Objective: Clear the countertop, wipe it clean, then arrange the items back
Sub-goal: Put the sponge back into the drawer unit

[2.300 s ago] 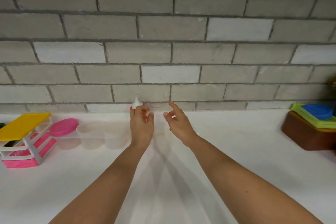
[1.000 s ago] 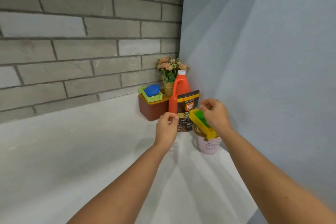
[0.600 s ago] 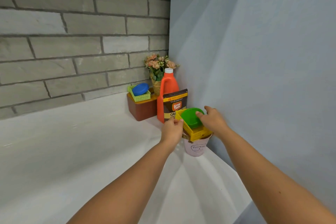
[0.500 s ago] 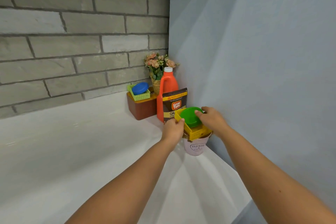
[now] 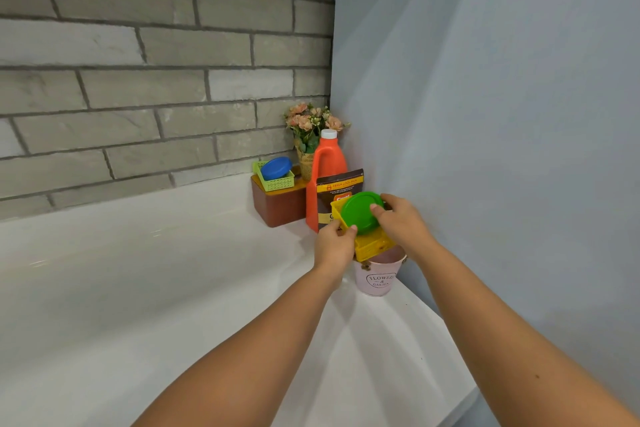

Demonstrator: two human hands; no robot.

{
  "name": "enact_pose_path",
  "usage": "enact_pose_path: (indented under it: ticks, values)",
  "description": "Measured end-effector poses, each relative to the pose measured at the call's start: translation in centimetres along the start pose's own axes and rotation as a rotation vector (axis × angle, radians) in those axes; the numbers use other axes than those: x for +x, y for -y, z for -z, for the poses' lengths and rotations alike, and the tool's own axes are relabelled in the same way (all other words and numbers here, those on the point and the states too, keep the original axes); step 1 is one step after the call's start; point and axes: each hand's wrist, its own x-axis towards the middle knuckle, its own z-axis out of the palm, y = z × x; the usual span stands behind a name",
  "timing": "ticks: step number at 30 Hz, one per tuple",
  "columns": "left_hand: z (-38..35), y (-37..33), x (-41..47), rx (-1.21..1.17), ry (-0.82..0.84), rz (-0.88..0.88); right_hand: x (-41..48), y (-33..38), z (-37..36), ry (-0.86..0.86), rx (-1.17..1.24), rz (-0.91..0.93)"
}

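White desk [image 5: 138, 270], corner by the brick wall. Brown box [image 5: 277, 206] carries a light green basket [image 5: 277, 182] with a blue lid [image 5: 276, 167]. Flowers [image 5: 311, 121] behind, then orange bottle [image 5: 325, 166] and brown pouch [image 5: 332, 191]. My left hand [image 5: 334, 246], grip narrow, pinches the near edge of the yellow basket [image 5: 372, 244]. Basket is tilted, green lid [image 5: 362, 211] inside, over the pink bucket [image 5: 379, 276]; contact unclear. My right hand [image 5: 401, 222] grips the basket's far side, thumb on the lid.

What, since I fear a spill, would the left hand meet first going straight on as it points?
The left hand grips the yellow basket; straight beyond stands the brown pouch, probably next, though depth is unclear.
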Motion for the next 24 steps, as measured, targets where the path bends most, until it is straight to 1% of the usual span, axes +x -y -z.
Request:
enact_pose_path:
  ticks: [6,11,17,21,24]
  values:
    - [1.2,-0.9,-0.5,-0.127,-0.113,-0.007,-0.4,1.1,-0.9,-0.037,0.064,0.068]
    - [4.8,-0.5,-1.2,-0.120,-0.187,-0.002,-1.0,2.9,-3.5,0.001,0.119,0.103]
    - [12.5,0.6,-3.5,-0.117,-0.312,0.029,-3.7,7.1,-9.0,0.125,0.132,0.157]
    - [18.9,1.2,-6.2,-0.092,-0.403,0.011,-6.8,10.8,-13.4,0.178,0.118,0.216]
    - [24.3,1.9,-8.9,-0.074,-0.469,0.016,-10.1,14.1,-16.7,0.253,0.115,0.269]
